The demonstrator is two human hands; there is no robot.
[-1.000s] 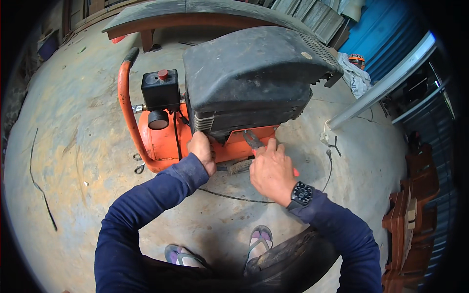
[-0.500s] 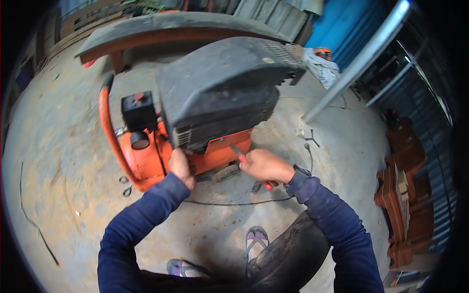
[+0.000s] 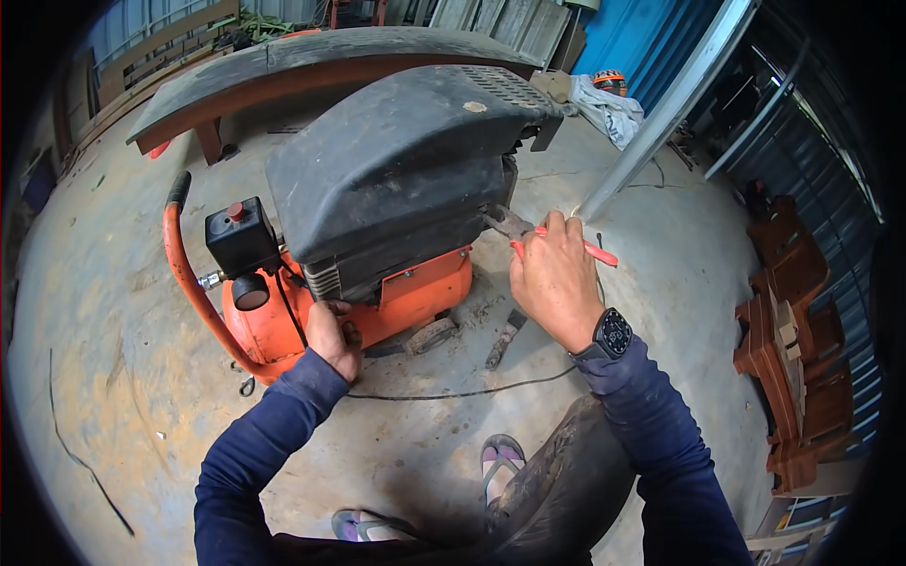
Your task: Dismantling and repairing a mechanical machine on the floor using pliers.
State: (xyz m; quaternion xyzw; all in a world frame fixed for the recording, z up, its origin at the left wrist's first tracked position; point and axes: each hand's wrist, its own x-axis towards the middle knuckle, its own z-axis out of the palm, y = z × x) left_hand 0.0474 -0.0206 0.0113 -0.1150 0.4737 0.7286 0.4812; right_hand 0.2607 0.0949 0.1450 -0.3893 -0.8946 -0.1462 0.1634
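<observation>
An orange air compressor (image 3: 382, 330) with a black plastic cover (image 3: 377, 170), black switch box (image 3: 236, 236) and round gauge (image 3: 250, 292) stands before me on the floor. My left hand (image 3: 332, 335) has its fingers curled at the cover's lower front-left corner; what they grip is unclear. My right hand (image 3: 552, 283) is closed around red-handled pliers (image 3: 599, 250), whose metal jaws are at the lower right part of the cover. A dark tool (image 3: 505, 340) lies on the floor below my right hand, beside the compressor's wheel (image 3: 429, 337).
A long wooden bench (image 3: 321, 57) stands behind. A steel post (image 3: 661, 118) rises at the right, near a white sack (image 3: 609, 113). Brown stacked furniture (image 3: 783, 368) lines the right. A black cable (image 3: 425, 394) crosses the floor near my feet; a thin strand (image 3: 71, 453) lies at left.
My right hand and the pliers have moved up and right, from the orange bracket to the cover's right part. The view has shifted; my left hand stays at the front-left corner.
</observation>
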